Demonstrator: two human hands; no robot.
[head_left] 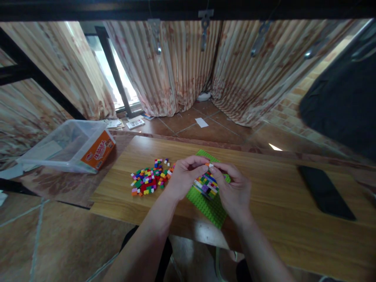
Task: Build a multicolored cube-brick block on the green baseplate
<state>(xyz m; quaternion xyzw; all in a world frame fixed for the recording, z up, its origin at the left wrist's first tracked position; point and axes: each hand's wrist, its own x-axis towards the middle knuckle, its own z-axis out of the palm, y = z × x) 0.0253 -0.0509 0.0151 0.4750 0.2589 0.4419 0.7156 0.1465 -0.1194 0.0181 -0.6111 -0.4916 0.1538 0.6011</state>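
Both hands meet above a green baseplate [211, 211] that lies slanted on the wooden table. Fingers of my left hand [188, 174] and my right hand [233, 188] pinch together at small toy bricks [209, 165], orange and white, between the fingertips. Just below them a multicoloured brick structure [207, 186] stands on the baseplate, its far part covered by the hands. To the left of my left hand lies a loose pile of small bricks [148, 180] in many colours. Which bricks each hand grips exactly is partly hidden by the fingers.
The wooden table [279, 203] carries a dark phone-like slab [326, 192] at the right. Left of the table, a clear plastic bin [70, 150] with an orange label sits lower down. Striped curtains [176, 70] hang behind, and a white paper [201, 122] lies on the tiled floor.
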